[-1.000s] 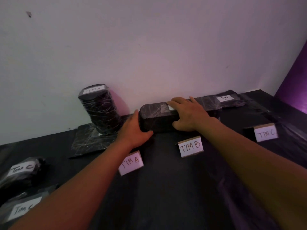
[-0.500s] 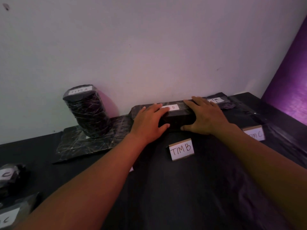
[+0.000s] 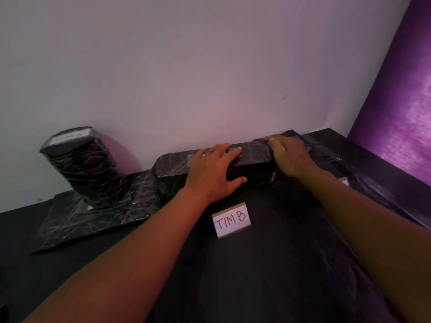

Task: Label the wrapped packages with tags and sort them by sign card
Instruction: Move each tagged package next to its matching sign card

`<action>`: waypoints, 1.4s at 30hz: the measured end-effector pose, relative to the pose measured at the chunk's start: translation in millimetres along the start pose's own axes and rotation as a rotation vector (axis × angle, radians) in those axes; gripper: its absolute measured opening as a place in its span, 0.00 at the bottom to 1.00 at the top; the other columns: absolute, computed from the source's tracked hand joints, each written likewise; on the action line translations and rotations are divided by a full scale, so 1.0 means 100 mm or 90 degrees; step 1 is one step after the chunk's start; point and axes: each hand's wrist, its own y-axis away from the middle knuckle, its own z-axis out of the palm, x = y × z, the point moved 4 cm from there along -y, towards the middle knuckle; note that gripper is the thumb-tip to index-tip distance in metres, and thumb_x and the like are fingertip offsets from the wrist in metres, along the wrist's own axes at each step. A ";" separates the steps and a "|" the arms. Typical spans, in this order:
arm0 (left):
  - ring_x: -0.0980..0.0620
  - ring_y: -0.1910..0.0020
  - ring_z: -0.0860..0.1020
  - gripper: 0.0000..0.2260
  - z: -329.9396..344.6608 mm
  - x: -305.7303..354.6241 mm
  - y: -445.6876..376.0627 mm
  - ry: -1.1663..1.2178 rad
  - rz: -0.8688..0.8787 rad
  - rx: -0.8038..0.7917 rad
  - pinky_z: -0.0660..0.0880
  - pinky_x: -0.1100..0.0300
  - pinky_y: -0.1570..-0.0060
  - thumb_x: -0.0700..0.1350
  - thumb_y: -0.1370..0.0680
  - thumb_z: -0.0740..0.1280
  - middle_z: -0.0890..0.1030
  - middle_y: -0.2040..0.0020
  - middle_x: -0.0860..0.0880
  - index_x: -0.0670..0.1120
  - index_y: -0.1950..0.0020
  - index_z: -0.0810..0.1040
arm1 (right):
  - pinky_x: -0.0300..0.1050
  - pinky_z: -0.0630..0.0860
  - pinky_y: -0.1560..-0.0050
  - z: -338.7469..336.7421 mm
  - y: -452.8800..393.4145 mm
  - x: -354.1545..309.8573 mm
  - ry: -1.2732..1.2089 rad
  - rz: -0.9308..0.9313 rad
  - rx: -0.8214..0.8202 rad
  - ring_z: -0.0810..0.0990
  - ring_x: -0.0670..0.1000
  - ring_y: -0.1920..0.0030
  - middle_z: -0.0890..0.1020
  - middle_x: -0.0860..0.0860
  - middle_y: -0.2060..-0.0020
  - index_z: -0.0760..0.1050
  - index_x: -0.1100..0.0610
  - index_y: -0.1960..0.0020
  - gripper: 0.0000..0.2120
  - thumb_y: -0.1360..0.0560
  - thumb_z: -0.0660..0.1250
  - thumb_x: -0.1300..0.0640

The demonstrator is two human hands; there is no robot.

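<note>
Two hands rest on the long wrapped package (image 3: 247, 159) at the wall, behind the TIM B sign card (image 3: 232, 220). The left hand (image 3: 213, 170) lies spread flat over its top; the right hand (image 3: 289, 157) cups its right end. The film looks slippery, so a push could slide it into the upright cylinder package (image 3: 81, 166). Its small tag (image 3: 191, 157) may get smeared or peeled under the palm.
</note>
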 end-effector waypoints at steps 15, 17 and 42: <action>0.47 0.25 0.68 0.34 0.05 -0.17 -0.07 -0.049 -0.048 0.008 0.64 0.46 0.26 0.66 0.24 0.65 0.67 0.23 0.48 0.56 0.21 0.63 | 0.56 0.74 0.34 0.06 -0.16 0.34 0.245 0.112 -0.188 0.75 0.61 0.34 0.74 0.58 0.31 0.73 0.52 0.30 0.21 0.22 0.63 0.54; 0.47 0.26 0.69 0.34 0.04 -0.20 -0.08 -0.050 -0.035 0.003 0.64 0.48 0.27 0.66 0.24 0.66 0.68 0.23 0.48 0.56 0.21 0.64 | 0.56 0.76 0.37 0.08 -0.18 0.35 0.274 0.096 -0.160 0.77 0.61 0.36 0.76 0.58 0.34 0.75 0.54 0.33 0.18 0.22 0.65 0.53; 0.46 0.27 0.70 0.29 -0.06 -0.65 0.08 -0.019 -0.072 0.017 0.62 0.43 0.25 0.53 0.23 0.72 0.71 0.25 0.47 0.49 0.24 0.69 | 0.56 0.65 0.25 0.48 0.04 -0.53 0.275 -0.155 0.001 0.66 0.56 0.25 0.67 0.53 0.24 0.63 0.52 0.22 0.35 0.24 0.73 0.48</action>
